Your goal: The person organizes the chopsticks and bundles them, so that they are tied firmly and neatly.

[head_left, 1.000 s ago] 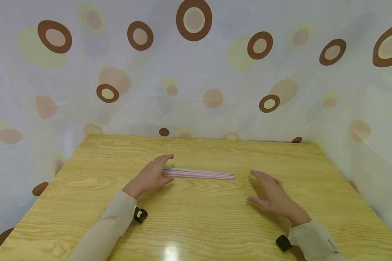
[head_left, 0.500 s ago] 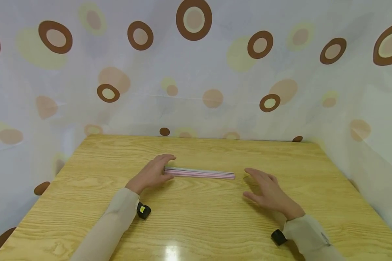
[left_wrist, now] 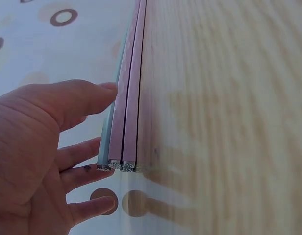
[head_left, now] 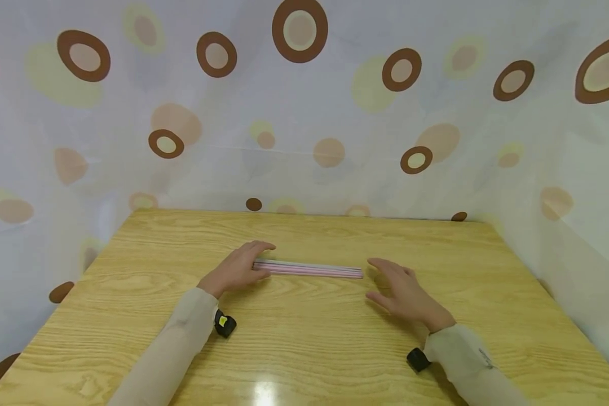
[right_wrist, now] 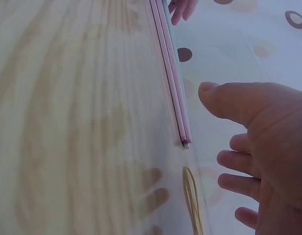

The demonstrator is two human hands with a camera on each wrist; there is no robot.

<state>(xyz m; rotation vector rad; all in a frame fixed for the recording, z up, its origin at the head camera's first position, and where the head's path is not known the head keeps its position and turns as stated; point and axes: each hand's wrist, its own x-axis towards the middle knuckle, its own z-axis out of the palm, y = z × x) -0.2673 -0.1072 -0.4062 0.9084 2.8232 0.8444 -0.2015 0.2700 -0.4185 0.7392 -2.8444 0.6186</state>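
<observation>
A row of slim, straight sticks (head_left: 312, 270), pink and pale green, lies side by side on the wooden table. Their left ends look silvery and speckled in the left wrist view. My left hand (head_left: 235, 269) is around that end, thumb on the near side and spread fingers on the far side, not curled in. Just past the right end, my right hand (head_left: 405, 293) hovers with thumb and fingers apart and holds nothing. A thin yellow rubber band (right_wrist: 191, 203) lies below it, in line with the sticks; the hand mostly hides it in the head view.
The wood-grain table (head_left: 304, 344) reaches back to a pale curtain (head_left: 304, 113) printed with brown and peach ovals, which also hangs along both sides. A small black device (head_left: 225, 324) is strapped at the left wrist, another black device (head_left: 418, 360) at the right.
My right hand has moved left, from beside the rubber band to near the sticks' right end, covering the band. My left hand has shifted slightly right at the left end. The sticks stay put.
</observation>
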